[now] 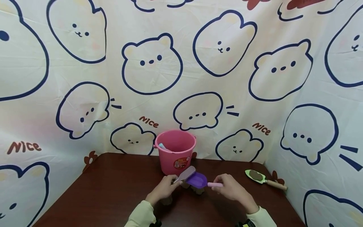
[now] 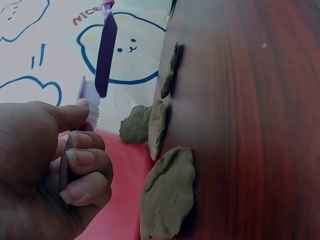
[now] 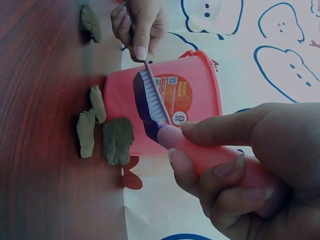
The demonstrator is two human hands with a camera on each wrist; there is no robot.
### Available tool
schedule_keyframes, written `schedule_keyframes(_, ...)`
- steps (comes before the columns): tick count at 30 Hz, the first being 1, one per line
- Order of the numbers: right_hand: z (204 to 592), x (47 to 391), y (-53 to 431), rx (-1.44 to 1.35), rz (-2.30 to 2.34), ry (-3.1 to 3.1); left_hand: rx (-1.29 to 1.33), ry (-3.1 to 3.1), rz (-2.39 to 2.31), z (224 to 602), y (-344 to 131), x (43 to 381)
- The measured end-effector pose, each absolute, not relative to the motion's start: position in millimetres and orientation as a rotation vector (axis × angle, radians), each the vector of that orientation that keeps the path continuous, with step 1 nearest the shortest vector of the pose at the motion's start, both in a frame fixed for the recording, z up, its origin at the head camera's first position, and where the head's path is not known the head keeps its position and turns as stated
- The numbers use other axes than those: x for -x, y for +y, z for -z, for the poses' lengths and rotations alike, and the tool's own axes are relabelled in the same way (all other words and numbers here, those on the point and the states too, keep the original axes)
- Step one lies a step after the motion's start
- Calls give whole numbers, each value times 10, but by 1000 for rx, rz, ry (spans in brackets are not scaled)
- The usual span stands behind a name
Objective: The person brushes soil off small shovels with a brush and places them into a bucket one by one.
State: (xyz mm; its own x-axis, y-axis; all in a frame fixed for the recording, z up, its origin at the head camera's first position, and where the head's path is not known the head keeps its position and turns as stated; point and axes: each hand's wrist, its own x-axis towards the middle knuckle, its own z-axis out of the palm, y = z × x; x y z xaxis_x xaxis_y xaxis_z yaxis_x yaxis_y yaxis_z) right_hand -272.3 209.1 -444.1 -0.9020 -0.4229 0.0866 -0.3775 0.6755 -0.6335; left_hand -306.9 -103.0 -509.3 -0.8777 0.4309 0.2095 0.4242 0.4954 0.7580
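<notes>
My left hand (image 1: 164, 189) grips the handle of a pale purple brush (image 1: 187, 172), its bristles showing white in the right wrist view. In my right hand (image 1: 231, 188) is the pink handle of a small purple toy shovel (image 1: 197, 180). The brush's bristled side lies against the shovel's scoop, both raised above the table in front of the bucket. Several brown clay lumps (image 2: 170, 195) lie on the table below and around them. One clay piece (image 3: 118, 141) shows darker beside the bucket in the right wrist view.
A pink bucket (image 1: 175, 164) stands at the table's back, with a light blue item (image 1: 162, 146) inside. To the right lies a green-edged trowel (image 1: 256, 176) with a wooden handle and brown clay on its blade. Printed cloth walls border the dark wooden table (image 1: 93, 195).
</notes>
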Motion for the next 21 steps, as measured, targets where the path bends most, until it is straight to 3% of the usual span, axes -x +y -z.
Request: schedule_keyframes(21, 4563, 2762, 2065, 619, 1053, 2774, -773, 2614, -1437, 5013, -873, 2969)
